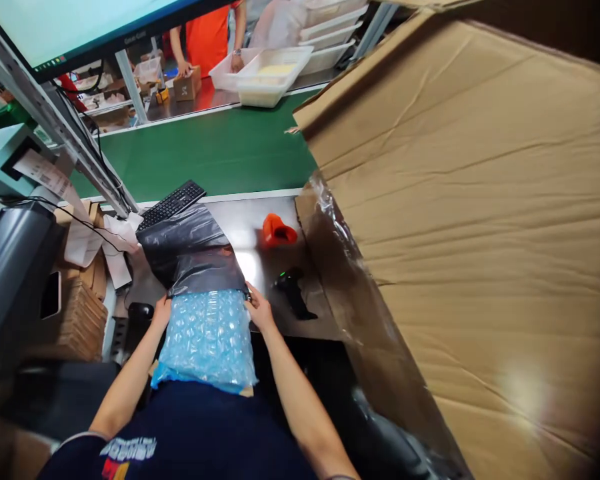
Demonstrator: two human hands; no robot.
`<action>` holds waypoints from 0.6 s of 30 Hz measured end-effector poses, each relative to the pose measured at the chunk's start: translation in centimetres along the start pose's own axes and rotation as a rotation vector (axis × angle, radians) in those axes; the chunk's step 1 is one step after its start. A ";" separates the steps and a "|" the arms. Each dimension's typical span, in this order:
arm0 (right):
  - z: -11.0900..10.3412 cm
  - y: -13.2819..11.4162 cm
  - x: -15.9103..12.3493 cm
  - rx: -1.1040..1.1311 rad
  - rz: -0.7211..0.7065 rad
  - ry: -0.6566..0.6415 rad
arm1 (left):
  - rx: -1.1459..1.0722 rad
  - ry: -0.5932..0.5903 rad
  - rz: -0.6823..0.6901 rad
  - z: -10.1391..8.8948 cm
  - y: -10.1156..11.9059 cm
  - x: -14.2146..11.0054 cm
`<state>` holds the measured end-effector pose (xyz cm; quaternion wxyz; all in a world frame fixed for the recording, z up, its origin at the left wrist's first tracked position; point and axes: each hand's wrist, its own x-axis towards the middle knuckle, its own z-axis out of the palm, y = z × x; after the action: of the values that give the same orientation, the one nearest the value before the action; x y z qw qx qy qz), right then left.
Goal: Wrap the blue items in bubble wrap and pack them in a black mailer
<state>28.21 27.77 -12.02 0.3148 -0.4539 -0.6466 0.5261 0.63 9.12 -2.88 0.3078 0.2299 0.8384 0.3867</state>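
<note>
The fingers of a left hand [161,315] and a right hand [261,313] were bent nearly closed at opposite sides of a dark plastic bag [193,257], apparently pinching the corners of its mouth, though the fingertips were partly hidden. One hand to a side likely kept the opening stretched and level. Between them lay a bubble-wrapped package [207,340], its far end at the bag's mouth; how much was inside could not be told. Its near end extended past the counter [240,212] toward the dark shirt [205,433], perhaps so the body could brace it.

A mouse [140,311] sat beside the left hand and a keyboard [174,203] beyond the bag, seemingly pushed aside for working room. A handheld scanner [296,293] and an orange-red object [279,231] rested to the right, probably for easy reach, before a tall cardboard sheet [480,220]. Across a green belt [205,153], a co-worker [207,40] had one hand on a small box [187,85].
</note>
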 end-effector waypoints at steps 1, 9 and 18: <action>0.3 -0.2 0.6 0.028 0.055 0.019 | 0.010 -0.007 -0.006 0.1 0.0 0.1; 0.4 -2.1 -2.0 -0.114 0.103 0.223 | 0.017 0.019 0.133 -1.2 -0.2 -3.2; -6.9 -1.6 -22.0 -0.318 -0.004 0.088 | 0.116 -0.022 0.032 -3.7 -6.5 -14.7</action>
<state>42.50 10.20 -7.19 0.2680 -0.5194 -0.7081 0.3962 7.47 -5.76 -1.17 0.2968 0.2649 0.8523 0.3397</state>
